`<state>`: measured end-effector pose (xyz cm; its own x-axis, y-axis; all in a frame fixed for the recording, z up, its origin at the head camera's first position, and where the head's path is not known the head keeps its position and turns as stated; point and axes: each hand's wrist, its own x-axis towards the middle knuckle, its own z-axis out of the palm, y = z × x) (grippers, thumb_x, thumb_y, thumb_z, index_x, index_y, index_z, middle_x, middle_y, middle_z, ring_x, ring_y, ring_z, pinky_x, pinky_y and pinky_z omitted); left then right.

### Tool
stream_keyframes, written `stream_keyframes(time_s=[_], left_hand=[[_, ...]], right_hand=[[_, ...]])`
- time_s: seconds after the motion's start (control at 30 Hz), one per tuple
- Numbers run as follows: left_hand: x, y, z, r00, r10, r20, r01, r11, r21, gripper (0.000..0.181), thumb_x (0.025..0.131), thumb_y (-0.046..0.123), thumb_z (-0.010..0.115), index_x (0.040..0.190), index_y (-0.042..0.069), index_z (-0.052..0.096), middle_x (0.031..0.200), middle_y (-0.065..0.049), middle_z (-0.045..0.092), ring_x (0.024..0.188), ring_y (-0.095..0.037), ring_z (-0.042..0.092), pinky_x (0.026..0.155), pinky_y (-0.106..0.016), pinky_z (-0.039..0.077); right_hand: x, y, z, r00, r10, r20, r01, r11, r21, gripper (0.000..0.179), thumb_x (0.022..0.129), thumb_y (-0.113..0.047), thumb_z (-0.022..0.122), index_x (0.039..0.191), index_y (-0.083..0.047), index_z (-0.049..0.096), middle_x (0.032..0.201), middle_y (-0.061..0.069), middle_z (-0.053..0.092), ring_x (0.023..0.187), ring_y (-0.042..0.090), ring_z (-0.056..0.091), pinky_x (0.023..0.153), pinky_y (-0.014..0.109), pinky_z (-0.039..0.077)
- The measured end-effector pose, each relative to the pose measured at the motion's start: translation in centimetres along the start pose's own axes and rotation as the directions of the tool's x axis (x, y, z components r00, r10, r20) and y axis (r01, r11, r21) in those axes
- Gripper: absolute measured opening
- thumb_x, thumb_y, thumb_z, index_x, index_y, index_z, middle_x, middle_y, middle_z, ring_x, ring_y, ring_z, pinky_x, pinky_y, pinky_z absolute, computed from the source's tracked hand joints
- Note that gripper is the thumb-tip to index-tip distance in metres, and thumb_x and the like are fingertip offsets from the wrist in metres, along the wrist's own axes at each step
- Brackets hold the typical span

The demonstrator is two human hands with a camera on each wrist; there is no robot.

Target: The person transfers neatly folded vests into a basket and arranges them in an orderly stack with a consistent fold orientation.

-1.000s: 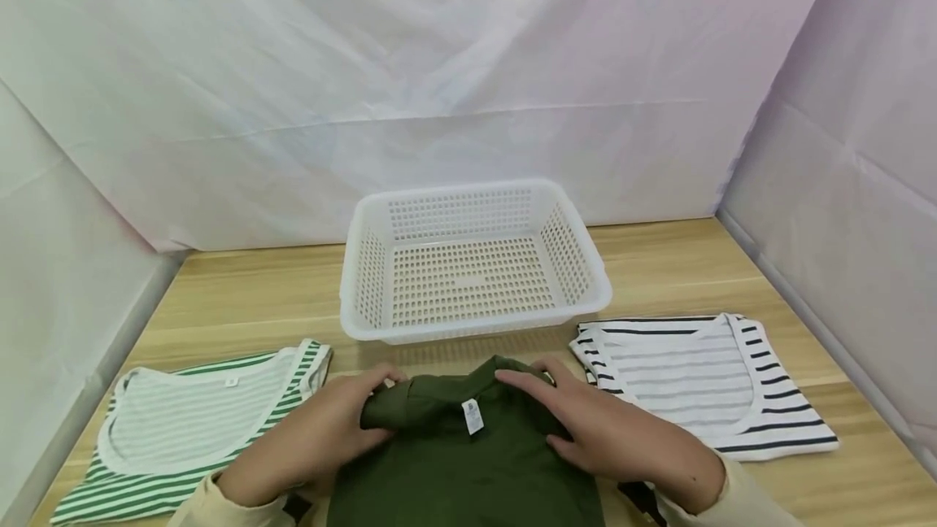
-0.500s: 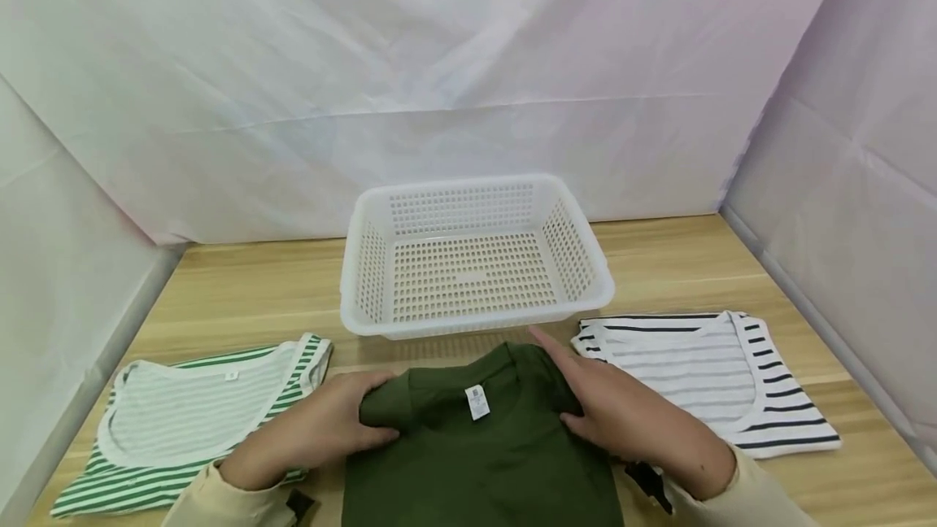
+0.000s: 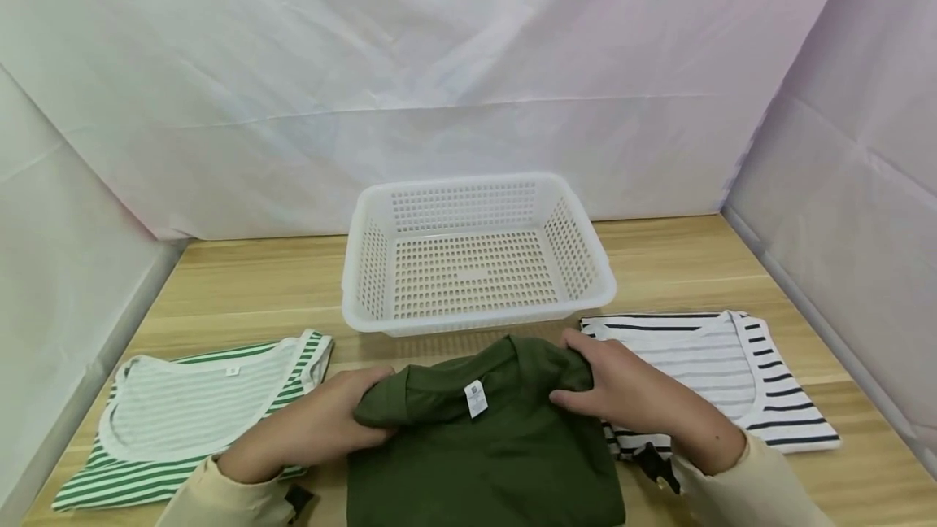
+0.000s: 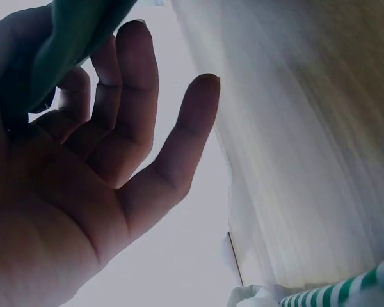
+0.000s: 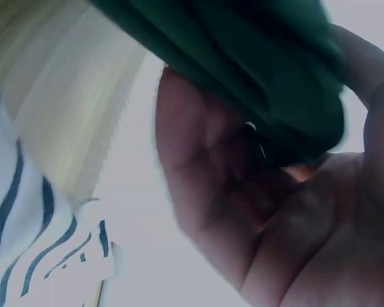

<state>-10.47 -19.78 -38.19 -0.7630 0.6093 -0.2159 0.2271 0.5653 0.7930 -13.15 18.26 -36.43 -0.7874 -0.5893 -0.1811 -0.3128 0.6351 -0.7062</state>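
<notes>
A dark green T-shirt [image 3: 483,462] with a white neck label [image 3: 475,398] hangs between both hands at the front middle of the head view. My left hand [image 3: 329,421] grips its left shoulder, thumb on the near side. At the opposite shoulder my right hand [image 3: 629,389] holds the cloth between thumb and fingers. In the left wrist view the green cloth [image 4: 77,51] lies between thumb and curled fingers, while the little finger stands apart. The right wrist view has fingers [image 5: 192,147] curled under the bunched green fabric [image 5: 262,70]. The shirt's lower part runs out of the head view.
A white perforated plastic basket [image 3: 479,324] stands behind the shirt on the wooden table [image 3: 256,291]. To the left lies a folded green-striped shirt [image 3: 190,413]; to the right, a folded black-striped shirt [image 3: 783,405], partly behind the right forearm. White sheeting [image 3: 468,63] encloses the back and sides.
The right hand has gone from spread fingers over the green shirt's shoulder to gripping it, shifting slightly right. The left hand keeps its hold, and the collar has moved slightly up in view.
</notes>
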Motion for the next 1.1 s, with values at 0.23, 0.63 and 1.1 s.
stream_keyframes(time_s=[0.23,0.63,1.1], left_hand=[[0.2,0.0,0.1,1.0,-0.009,0.02,0.009,1.0,0.01,0.029,0.089,0.014,0.073,0.112,0.026,0.06,0.099,0.011,0.067,0.085,-0.003,0.061,0.073,-0.024,0.052],[0.3,-0.1,0.2,1.0,-0.007,0.015,0.007,1.0,0.022,0.028,0.09,0.014,0.073,0.11,0.026,0.059,0.099,0.011,0.067,0.085,-0.002,0.061,0.073,-0.024,0.052],[-0.8,-0.5,1.1,0.999,-0.006,-0.038,0.005,1.0,-0.024,0.023,0.098,0.038,0.064,0.116,0.027,0.054,0.109,0.01,0.067,0.095,-0.002,0.061,0.076,-0.024,0.05]], right_hand=[[0.9,1.0,0.6,0.99,0.131,-0.045,-0.136,0.981,-0.141,0.038,0.089,-0.039,0.075,0.113,-0.012,0.066,0.082,-0.008,0.067,0.066,0.002,0.061,0.06,0.024,0.05],[1.2,1.6,1.6,0.997,0.077,0.032,-0.074,0.992,-0.103,0.049,0.085,-0.029,0.081,0.119,-0.011,0.051,0.087,-0.005,0.063,0.071,0.003,0.058,0.063,0.025,0.048],[-0.1,1.1,4.1,0.997,0.025,-0.075,-0.028,0.999,-0.04,0.092,0.084,-0.021,0.081,0.157,-0.016,0.027,0.126,0.008,0.066,0.107,0.022,0.066,0.083,0.036,0.054]])
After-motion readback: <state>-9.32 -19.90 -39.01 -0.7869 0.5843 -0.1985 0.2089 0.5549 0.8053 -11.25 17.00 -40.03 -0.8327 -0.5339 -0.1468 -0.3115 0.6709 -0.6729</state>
